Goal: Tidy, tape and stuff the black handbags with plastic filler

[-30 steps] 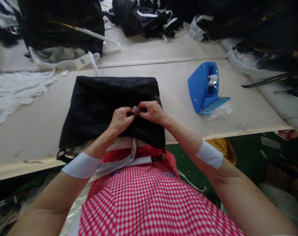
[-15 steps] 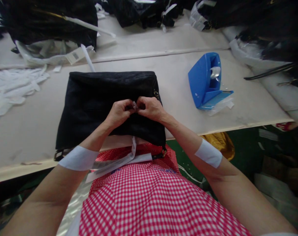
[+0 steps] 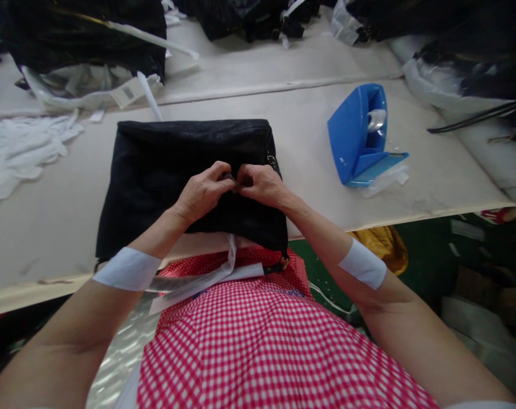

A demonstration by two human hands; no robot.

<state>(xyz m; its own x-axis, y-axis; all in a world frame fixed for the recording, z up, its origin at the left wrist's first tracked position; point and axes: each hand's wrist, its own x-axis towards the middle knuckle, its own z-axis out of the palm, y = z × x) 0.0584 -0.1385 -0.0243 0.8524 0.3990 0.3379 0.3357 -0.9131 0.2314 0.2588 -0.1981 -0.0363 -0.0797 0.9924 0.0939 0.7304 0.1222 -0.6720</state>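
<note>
A black handbag (image 3: 168, 153) lies flat on the pale table, its near edge at the table's front. Both hands meet over its right half. My left hand (image 3: 209, 184) is closed, thumb and fingers pinched together above the bag. Close against it, my right hand (image 3: 260, 183) is closed in a pinch too. Whatever sits between the fingertips is small, dark and mostly hidden. A strap wrapped in white paper (image 3: 227, 272) hangs from the bag's near side over my checked apron (image 3: 249, 335). On the bag's right side shows a small metal buckle (image 3: 271, 161).
To the right stands a blue tape dispenser (image 3: 347, 139) with clear film hanging off it. White strips (image 3: 23, 153) are heaped at the left. More black bags (image 3: 87, 40) with plastic wrapping line the back. A yellow cloth (image 3: 383, 247) lies below the table edge.
The whitish wrapping seen between my fingertips no longer shows there. My left hand has shifted slightly and turned more back-side up; my right hand stays nearly in place. The view moved a little.
</note>
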